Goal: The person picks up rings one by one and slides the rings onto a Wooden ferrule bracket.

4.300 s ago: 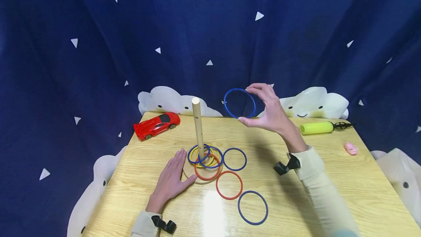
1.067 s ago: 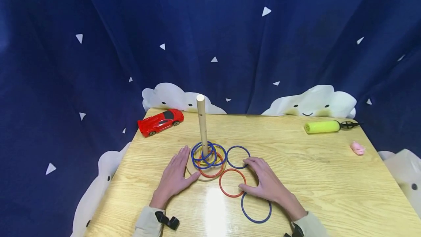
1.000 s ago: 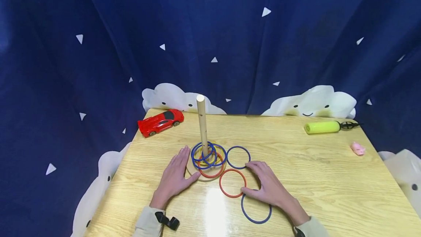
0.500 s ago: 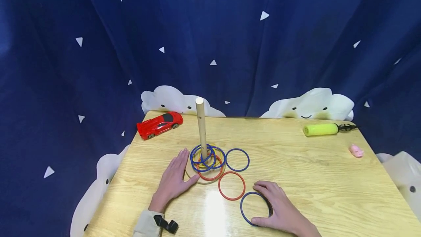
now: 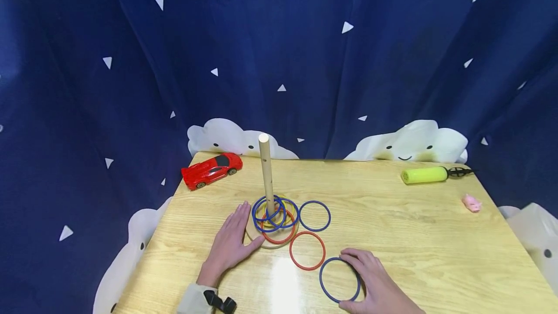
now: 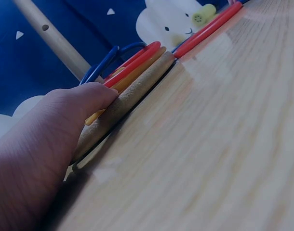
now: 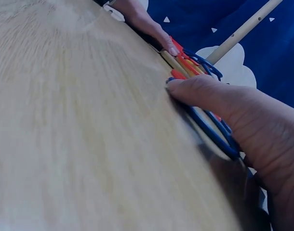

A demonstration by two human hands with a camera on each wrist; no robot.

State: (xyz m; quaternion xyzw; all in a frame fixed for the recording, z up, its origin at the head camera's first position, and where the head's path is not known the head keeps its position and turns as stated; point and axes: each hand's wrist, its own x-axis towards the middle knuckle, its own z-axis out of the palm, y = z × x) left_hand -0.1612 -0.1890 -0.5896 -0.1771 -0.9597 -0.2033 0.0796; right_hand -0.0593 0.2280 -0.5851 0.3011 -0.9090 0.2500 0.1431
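A wooden peg [image 5: 267, 173] stands upright on a round wooden base [image 5: 249, 233], with several blue, yellow and red rings lying around its foot. My left hand [image 5: 228, 246] lies flat at the base's left side, fingers straight, its thumb [image 6: 101, 95] touching the front rim. At the front, my right hand [image 5: 374, 282] pinches a blue ring [image 5: 320, 277] between thumb and fingers at its right side. In the right wrist view the thumb [image 7: 195, 91] lies over that ring's edge. Whether it is lifted off the table I cannot tell.
A loose red ring [image 5: 307, 269] and another blue ring [image 5: 315, 201] lie right of the base. At the back left sits a red toy car [image 5: 212, 170]. A yellow-green hand pump [image 5: 425, 175] and a small pink object [image 5: 472, 203] are at the right. A blue curtain [image 5: 331, 71] hangs behind.
The blue ring that my right hand held in the air now lies around the peg. That hand came down to the front blue ring and closed on it. My left hand stayed put.
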